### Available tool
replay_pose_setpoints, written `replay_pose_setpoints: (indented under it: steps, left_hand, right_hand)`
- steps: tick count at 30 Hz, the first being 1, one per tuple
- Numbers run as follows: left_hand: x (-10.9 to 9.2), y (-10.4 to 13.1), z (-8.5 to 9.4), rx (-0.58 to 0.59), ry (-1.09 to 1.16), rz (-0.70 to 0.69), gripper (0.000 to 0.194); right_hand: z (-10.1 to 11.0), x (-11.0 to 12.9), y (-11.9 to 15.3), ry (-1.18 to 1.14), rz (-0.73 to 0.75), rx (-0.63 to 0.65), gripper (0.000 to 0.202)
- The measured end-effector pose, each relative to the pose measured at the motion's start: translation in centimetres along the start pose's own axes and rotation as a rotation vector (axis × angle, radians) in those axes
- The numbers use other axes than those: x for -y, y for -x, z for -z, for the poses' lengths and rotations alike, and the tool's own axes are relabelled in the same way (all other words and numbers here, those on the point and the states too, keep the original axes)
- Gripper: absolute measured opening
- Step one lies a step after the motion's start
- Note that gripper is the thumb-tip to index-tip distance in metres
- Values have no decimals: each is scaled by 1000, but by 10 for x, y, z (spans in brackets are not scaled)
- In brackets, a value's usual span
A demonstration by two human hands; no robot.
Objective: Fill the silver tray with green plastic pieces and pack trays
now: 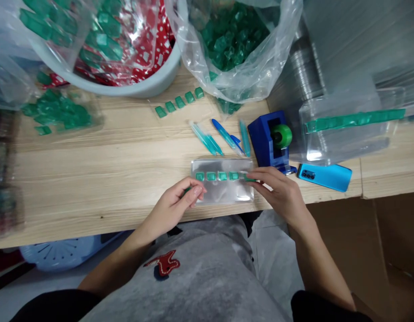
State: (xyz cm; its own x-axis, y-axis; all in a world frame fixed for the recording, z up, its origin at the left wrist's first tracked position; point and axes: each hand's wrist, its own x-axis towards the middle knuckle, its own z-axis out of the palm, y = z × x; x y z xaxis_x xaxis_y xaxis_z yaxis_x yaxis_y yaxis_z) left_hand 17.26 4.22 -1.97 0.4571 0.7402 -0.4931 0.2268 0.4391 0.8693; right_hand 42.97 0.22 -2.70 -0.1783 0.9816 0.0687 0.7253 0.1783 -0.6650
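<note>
A clear plastic tray (pixel 223 193) lies near the table's front edge, with a row of green translucent block-shaped pieces (pixel 222 176) along it. At the tray's right end, my right hand (pixel 277 188) has its thumb and fingers closed around a green piece (pixel 247 177), partly hidden by the fingertips. My left hand (pixel 180 199) is curled at the left end of the tray, fingertips over its edge. A bit of green shows between those fingers, mostly covered, so its full shape is hidden.
Behind the tray lie blue and teal pens (pixel 223 133) and a blue tape dispenser (pixel 265 138). A blue phone (pixel 326 177) is at right. Farther back are a bag of green pieces (pixel 234 40), a light tub (pixel 149 87), another row (pixel 180 102) and a green pile (pixel 59 109).
</note>
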Motion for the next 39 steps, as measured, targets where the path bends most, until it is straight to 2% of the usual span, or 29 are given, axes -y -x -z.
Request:
replay_pose_setpoints:
  steps: [3, 8, 11, 15, 18, 23, 28, 32, 36, 39]
  left_hand:
    - [2, -1, -1, 7, 0, -3, 28]
    - [1, -1, -2, 30, 3, -4, 28]
    - [1, -1, -2, 32, 50, 0, 27]
    - [1, -1, -3, 54, 318, 33, 23]
    - [1, -2, -3, 108, 585, 113, 21]
    - [-2, -2, 0, 218, 831, 191, 33]
    - [-10, 2, 2, 275, 846, 219, 49]
    - [-14, 2, 4, 232, 778, 207, 56]
    - [-13, 0, 11, 103, 749, 177, 48]
    - [-10, 1, 20, 1, 759, 174, 41]
  right_hand:
    - [2, -1, -2, 56, 20, -41, 10]
    - [0, -4, -11, 30, 61, 50, 5]
    - [1, -5, -15, 93, 146, 103, 11]
    - [3, -4, -17, 168, 256, 193, 22]
    - [3, -5, -16, 160, 260, 239, 25]
    - [-4, -7, -14, 255, 242, 167, 23]
    - [-11, -5, -9, 241, 180, 90, 25]
    - [-16, -4, -12, 197, 112, 129, 25]
    - [-17, -3, -16, 182, 100, 183, 23]
    - [-12, -1, -13, 175, 91, 160, 25]
